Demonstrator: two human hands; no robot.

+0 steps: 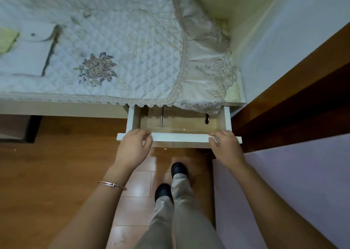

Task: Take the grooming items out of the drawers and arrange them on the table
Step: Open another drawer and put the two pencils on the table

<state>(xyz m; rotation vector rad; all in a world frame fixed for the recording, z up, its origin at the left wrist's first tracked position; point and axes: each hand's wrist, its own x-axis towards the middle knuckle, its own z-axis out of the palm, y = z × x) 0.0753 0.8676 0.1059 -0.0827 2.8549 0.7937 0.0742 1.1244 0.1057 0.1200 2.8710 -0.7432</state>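
Observation:
A white drawer (180, 137) under the table's right end stands partly pulled out. My left hand (133, 148) grips the left end of its front panel. My right hand (226, 148) grips the right end. Inside the drawer, a thin silver rod-like item (161, 118) lies at the back left and a small black item (207, 118) at the back right. The hanging cloth hides the drawer's rear part. The table (62, 109) is covered by a quilted white cloth (117, 45) with an embroidered flower.
A white pouch (28, 57) and a pale green item (6, 42) lie on the cloth at the far left. The cloth's lace frill (212, 74) hangs over the table's right end. A brown wooden board (295, 97) and a lilac surface (293, 182) stand right. My feet are on the wooden floor (47, 173) below the drawer.

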